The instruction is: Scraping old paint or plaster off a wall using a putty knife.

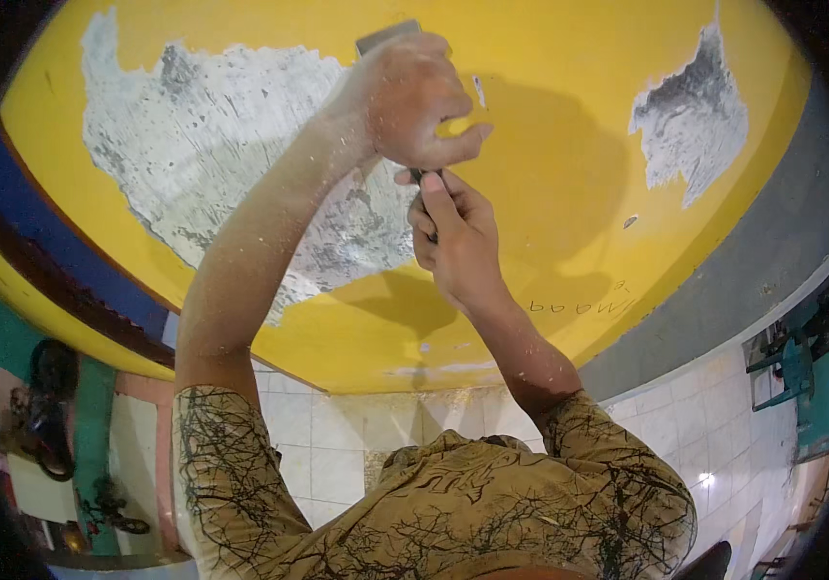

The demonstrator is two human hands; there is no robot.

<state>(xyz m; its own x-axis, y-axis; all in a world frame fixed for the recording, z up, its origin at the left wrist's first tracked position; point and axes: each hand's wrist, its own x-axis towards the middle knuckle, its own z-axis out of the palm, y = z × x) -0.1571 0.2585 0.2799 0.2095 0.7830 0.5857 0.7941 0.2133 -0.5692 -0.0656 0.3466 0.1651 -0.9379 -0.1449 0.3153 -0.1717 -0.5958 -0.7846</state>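
Note:
My left hand (420,105) is high on a yellow painted wall (537,196), its fingers bent over a flat grey scraper blade (389,36) whose end shows past the knuckles. Just below, my right hand (461,243) grips a dark handle (429,178). Blade and handle look like one scraper, but my left hand hides the part between. To the left and behind my forearm spreads a large patch of bare whitish-grey plaster (226,145) with ragged paint edges. Pale dust specks both forearms.
A second bare patch (697,123) is at the wall's right, beside a grey band (719,290). Small chips mark the paint. White floor tiles (338,442) lie below. A bicycle (52,413) is at far left, and a green plastic chair (784,370) at far right.

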